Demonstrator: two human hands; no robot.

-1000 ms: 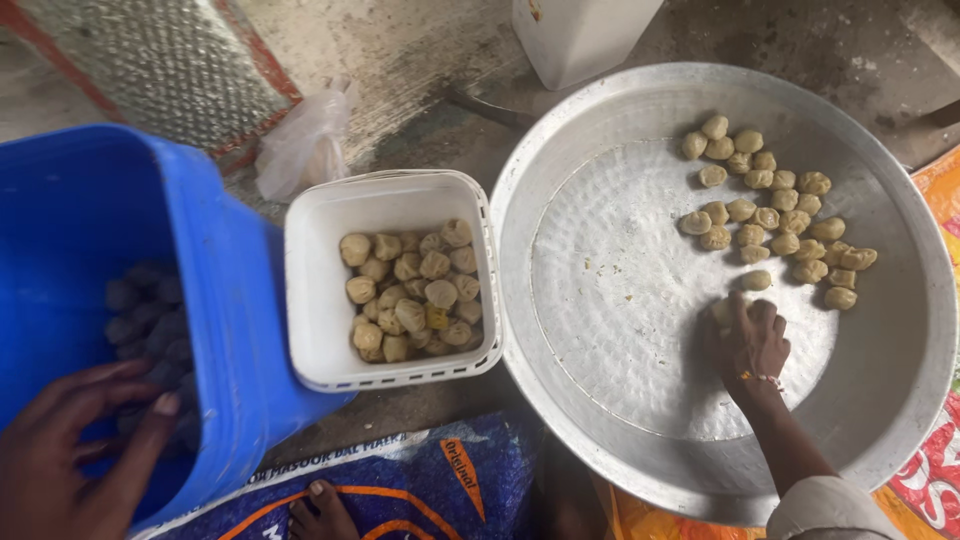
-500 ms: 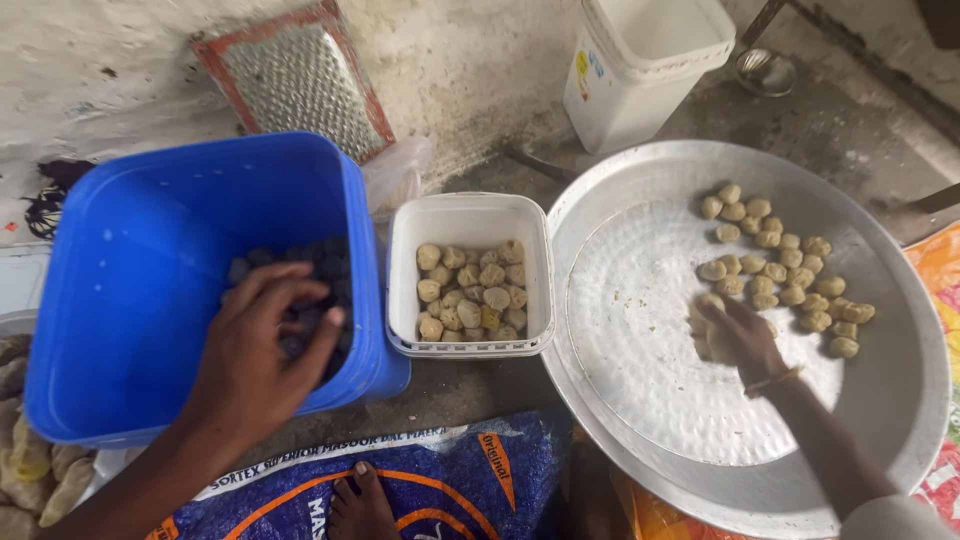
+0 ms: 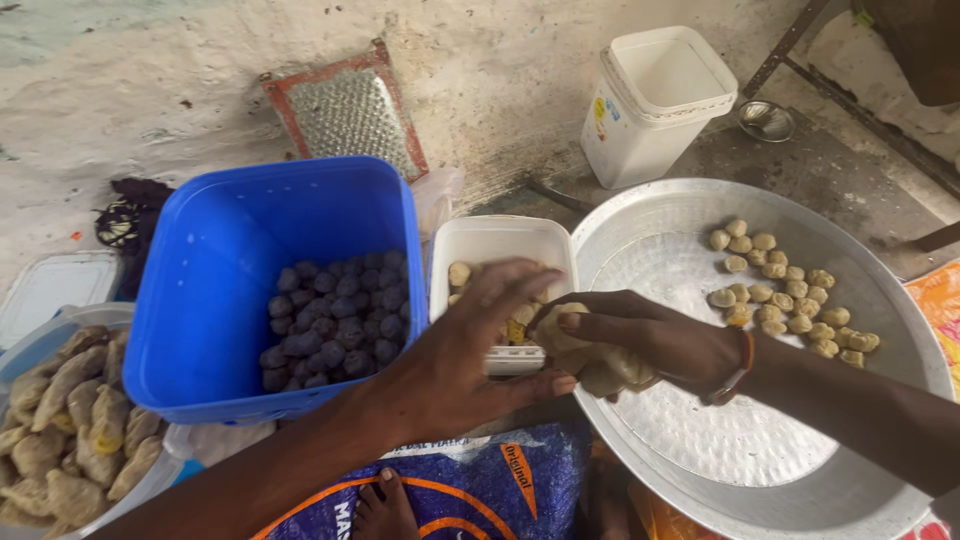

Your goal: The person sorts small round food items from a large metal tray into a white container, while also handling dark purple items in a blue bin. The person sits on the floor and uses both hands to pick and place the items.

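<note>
fingers (image 3: 590,322) of right hand (image 3: 650,340) wrap dough lump (image 3: 600,365) — left hand (image 3: 470,360) alongside.

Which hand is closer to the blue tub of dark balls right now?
Left. The left hand is just right of the blue tub, over the white container. The right hand is farther right, holding dough at the metal tray edge.

white tub (image 3: 500,250) half-hidden by hands, tray (image 3: 700,460) cut off — lower edge

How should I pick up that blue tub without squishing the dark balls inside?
Grip the blue tub by its top rim, one hand on each side. The rim is bare, while the dark balls lie low on the bottom, so fingers on the rim stay clear of them.
</note>
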